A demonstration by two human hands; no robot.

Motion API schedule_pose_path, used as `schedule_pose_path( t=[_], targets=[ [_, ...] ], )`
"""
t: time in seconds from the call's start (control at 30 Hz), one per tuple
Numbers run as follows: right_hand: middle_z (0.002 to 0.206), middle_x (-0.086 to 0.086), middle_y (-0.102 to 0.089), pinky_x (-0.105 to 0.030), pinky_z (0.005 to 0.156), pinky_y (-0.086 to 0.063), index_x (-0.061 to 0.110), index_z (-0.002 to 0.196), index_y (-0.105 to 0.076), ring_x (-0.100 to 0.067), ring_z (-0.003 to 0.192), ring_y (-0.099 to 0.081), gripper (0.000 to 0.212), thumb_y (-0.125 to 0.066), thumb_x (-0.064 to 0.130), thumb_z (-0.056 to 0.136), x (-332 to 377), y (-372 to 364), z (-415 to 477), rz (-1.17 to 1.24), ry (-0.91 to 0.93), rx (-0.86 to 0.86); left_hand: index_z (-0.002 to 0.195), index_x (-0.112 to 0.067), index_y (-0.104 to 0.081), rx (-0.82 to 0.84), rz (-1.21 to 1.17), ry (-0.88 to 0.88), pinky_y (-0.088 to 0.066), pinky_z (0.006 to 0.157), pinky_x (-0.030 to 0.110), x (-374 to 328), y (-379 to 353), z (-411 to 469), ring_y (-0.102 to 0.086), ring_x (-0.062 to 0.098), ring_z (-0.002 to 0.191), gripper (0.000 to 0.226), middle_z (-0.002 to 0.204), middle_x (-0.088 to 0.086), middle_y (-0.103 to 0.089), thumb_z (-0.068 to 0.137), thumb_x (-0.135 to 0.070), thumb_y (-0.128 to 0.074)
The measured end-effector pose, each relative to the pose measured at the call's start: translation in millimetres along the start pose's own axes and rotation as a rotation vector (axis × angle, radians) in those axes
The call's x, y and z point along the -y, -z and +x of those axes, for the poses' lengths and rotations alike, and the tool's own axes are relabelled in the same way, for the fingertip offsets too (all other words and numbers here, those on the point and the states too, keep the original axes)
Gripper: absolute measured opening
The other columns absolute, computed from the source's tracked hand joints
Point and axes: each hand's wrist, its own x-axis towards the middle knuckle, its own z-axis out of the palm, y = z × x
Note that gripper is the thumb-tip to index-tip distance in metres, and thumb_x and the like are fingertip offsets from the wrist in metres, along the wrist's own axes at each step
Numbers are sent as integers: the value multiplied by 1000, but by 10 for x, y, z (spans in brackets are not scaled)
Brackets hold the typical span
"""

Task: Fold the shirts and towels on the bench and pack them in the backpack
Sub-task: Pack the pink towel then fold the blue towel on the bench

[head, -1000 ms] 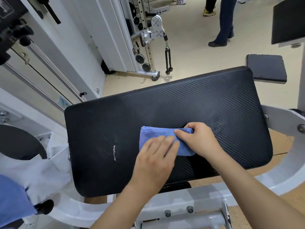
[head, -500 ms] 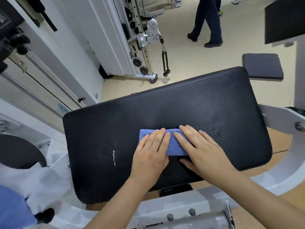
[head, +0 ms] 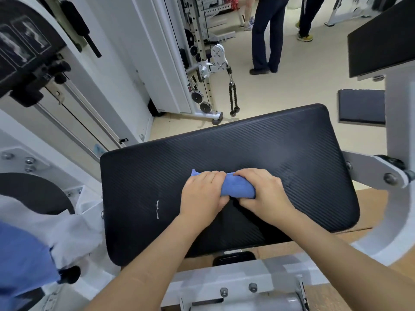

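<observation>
We have both hands on the blue towel [head: 237,187], a small thick bundle on the table [head: 269,149], about midway along it and somewhat nearer the near edge than the far one. Our left hand [head: 202,194] curls over the towel's left end and our right hand [head: 262,189] wraps the right end, so each grip is clenched on the cloth. Only a strip of blue shows between them, and a small corner pokes out past the left knuckles toward the far edge. We cannot tell whether the bundle is pressed onto the pad or lifted just off it. We judge the folding of this towel to be at its last step, since the bundle looks compact enough to pack. The backpack is not in view, so the next move calls for carrying the towel off the table without letting the layers spring open, with firm pressure on both ends or one hand around the whole bundle. Beyond the table's left edge a white cloth [head: 74,227] and a blue cloth [head: 22,261] lie over the machine frame, likely yet to be folded.
</observation>
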Motion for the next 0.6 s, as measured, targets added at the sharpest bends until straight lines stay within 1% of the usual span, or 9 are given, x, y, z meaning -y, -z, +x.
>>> schedule_pose_path(
  t=[0.07,0.1,0.17,0.2,0.3,0.37,0.43,0.5,0.6],
  targets=[
    [99,13,-67,-32,78,-48,28,104,-65,-10,95,-59,36,-72,29,69,126,122,73,212,-123,93,91,-19,-63,219,-38,122,-44,70,32,1,208,92,-60,18,75,18,80,-6,-65,78,-32,-65],
    [94,10,-66,-29,73,-49,23,101,-66,-10,89,-60,32,-75,27,70,206,179,79,293,-170,117,89,-20,-59,341,-141,199,-46,70,35,18,317,112,-59,20,77,15,80,-5,-63,82,-33,-61],
    [86,6,-65,-21,65,-47,15,95,-65,-9,78,-59,25,-76,24,74,362,265,18,492,-276,133,75,-18,-51,518,-484,383,-44,66,35,41,566,56,-55,19,71,14,71,-6,-57,80,-31,-55],
    [86,5,-67,-20,68,-49,13,96,-65,-8,77,-60,26,-76,28,77,459,304,-48,647,-332,177,70,-16,-49,534,-690,482,-42,63,32,32,711,-31,-52,17,67,14,66,-6,-54,77,-27,-53],
    [107,3,-72,-34,87,-54,20,112,-65,-12,98,-68,38,-74,41,82,800,366,-303,1041,-422,411,73,-13,-55,476,-1200,755,-41,57,24,-128,1094,-468,-51,11,61,15,65,-3,-55,84,-5,-47],
    [111,1,-72,-35,83,-56,20,118,-62,-16,102,-69,32,-70,30,88,1081,321,-520,1115,-406,460,78,-12,-59,360,-1412,904,-45,56,24,-257,1269,-824,-55,12,60,21,68,1,-59,86,0,-45],
    [109,-2,-72,-35,80,-58,19,116,-62,-19,100,-70,25,-66,19,91,1358,214,-776,1095,-388,409,86,-13,-63,233,-1433,983,-49,57,26,-367,1404,-1190,-61,13,64,18,73,2,-65,85,-4,-47],
    [106,-1,-72,-43,83,-58,23,113,-62,-21,99,-69,25,-67,14,90,1606,102,-1055,990,-316,341,98,-15,-63,138,-1374,1026,-54,65,30,-450,1484,-1597,-67,16,75,20,86,4,-70,84,-9,-51],
    [100,3,-72,-39,83,-57,24,109,-64,-15,94,-68,35,-71,2,82,1971,-4,-1453,816,-139,292,110,-22,-61,3,-1321,1084,-56,86,39,-505,1714,-2267,-67,23,100,43,105,7,-70,68,-29,-64]
  ],
)
